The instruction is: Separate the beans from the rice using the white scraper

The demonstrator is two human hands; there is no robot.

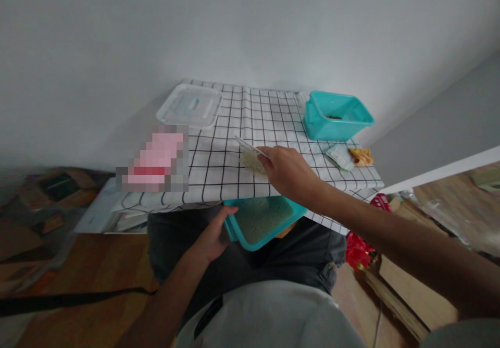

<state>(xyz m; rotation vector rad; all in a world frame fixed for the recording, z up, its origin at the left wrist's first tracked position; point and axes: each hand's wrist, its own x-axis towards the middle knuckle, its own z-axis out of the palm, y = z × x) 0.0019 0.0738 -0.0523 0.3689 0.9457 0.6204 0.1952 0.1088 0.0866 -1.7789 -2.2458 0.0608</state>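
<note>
My left hand (pixel 219 233) is closed on the rim of a teal plastic bin (pixel 253 245), tilted just below the table's front edge. Pale grains like rice (pixel 265 215) lie inside it. Over the tabletop, my right hand (pixel 287 173) pinches a thin white tool (pixel 250 146), seen nearly edge-on, so its exact kind is unclear. Just under the tool sits a small pile of the same pale grains (pixel 252 163) on the checked cloth, partly hidden by my right fingers.
A white checked cloth (pixel 222 147) covers the table. On it are a clear plastic lid (pixel 191 106), a pixelated pink item (pixel 156 158), a second teal bin (pixel 332 129) with something dark inside, a pale packet (pixel 339 157) and a yellow-orange cloth or wrapper (pixel 361 156). A wall stands behind.
</note>
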